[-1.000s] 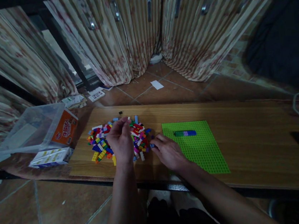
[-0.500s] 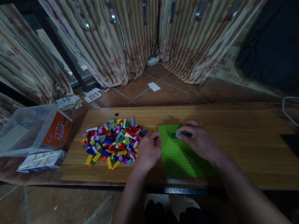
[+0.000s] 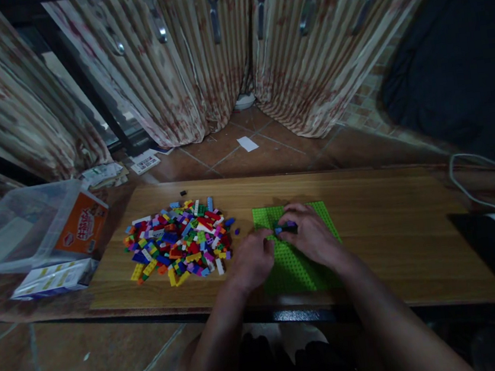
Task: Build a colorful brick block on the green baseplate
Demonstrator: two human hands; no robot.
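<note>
Wooden table [image 3: 390,223], and all the action's on the green baseplate [image 3: 282,277]!
Right hand [image 3: 313,237]: fingers grasping a blue brick [image 3: 278,230] at the plate's upper left; left hand [image 3: 253,259] curled close by, can't tell if it's gripping anything; further left, a colourful brick heap [image 3: 177,241], then the clear bin [image 3: 23,217].

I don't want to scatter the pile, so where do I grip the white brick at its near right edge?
I'd pinch the white brick by its long sides, coming from the near side: it points lengthwise toward you, edging the brick pile.
</note>
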